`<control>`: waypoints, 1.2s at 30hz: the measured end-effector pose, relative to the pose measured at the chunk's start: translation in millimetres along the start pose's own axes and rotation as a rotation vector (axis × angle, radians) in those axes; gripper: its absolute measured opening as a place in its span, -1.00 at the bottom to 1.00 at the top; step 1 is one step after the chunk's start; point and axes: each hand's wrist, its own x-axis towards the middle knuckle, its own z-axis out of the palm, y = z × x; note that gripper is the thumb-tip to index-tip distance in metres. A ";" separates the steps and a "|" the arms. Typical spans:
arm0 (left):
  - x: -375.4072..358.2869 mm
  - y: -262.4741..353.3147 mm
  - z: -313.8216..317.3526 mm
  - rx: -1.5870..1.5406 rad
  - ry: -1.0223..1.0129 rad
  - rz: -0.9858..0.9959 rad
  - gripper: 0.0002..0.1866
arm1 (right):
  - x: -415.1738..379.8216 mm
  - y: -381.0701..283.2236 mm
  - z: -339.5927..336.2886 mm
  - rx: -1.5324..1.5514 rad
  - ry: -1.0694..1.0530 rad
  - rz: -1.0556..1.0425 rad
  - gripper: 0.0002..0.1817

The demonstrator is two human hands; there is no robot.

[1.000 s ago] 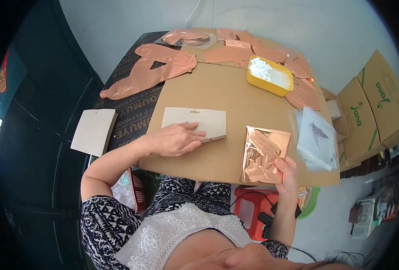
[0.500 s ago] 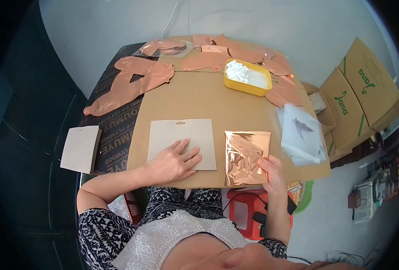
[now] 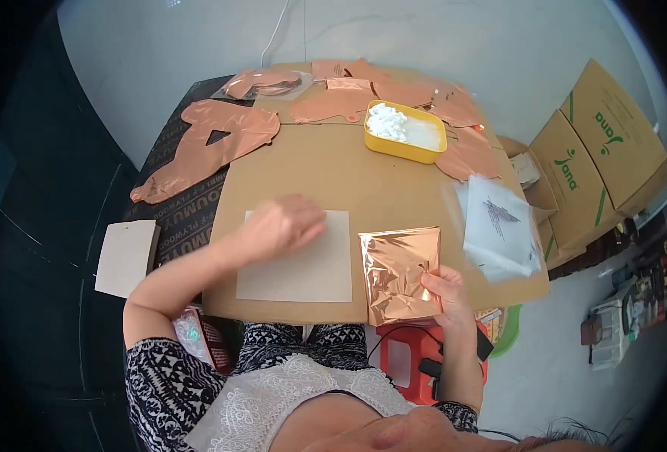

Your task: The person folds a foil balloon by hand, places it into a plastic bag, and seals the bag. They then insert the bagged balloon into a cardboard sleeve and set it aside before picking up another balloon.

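One copper foil packet [image 3: 400, 275] is held at the lower centre, its right edge pinched in the grip of the right hand [image 3: 448, 290]. Over a pale card [image 3: 303, 280] just left of it, the left hand [image 3: 282, 226] is blurred; whether its grip is spread or closed cannot be told. The dark worktop [image 3: 190, 215] is largely covered by brown cardboard [image 3: 326, 173]. A yellow tub [image 3: 403, 153] is set at upper centre, clear bags [image 3: 491, 241] at right. Cartons [image 3: 586, 151] are stacked at far right, and the room is closed by a pale wall [image 3: 394, 38] at top.
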 end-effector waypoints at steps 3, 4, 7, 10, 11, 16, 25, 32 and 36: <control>42.2 -25.0 -7.2 0.063 -0.181 -0.272 -0.81 | -5.8 -3.7 3.5 -0.008 0.008 0.018 -0.88; 56.2 -37.5 -0.7 0.041 -0.089 -0.270 -0.80 | -3.8 -2.3 3.2 -0.018 0.017 0.022 -0.88; 99.9 -73.7 21.2 -0.046 0.107 -0.262 -0.79 | -5.1 -3.8 5.3 -0.021 0.024 0.035 -0.88; 142.8 -112.7 40.4 -0.087 0.090 -0.321 -0.83 | -5.6 -2.7 2.5 -0.010 0.013 0.047 -0.88; 154.7 -127.1 51.1 -0.104 0.099 -0.316 -0.83 | -0.9 0.8 0.5 -0.009 0.013 0.045 -0.88; 207.9 -138.2 64.7 -0.181 0.086 -0.388 -0.88 | -2.2 0.9 -0.8 -0.014 0.020 0.056 -0.84; 260.0 -172.3 118.9 0.032 0.009 -0.327 -0.87 | -2.5 2.7 3.6 0.002 0.047 0.058 -0.91; 260.1 -179.1 140.3 0.139 -0.057 -0.360 -0.84 | -4.6 1.3 5.8 -0.009 0.091 0.068 -0.90; 261.3 -191.3 145.0 -0.095 0.011 -0.472 -0.87 | -6.5 1.2 5.9 -0.023 0.087 0.066 -0.91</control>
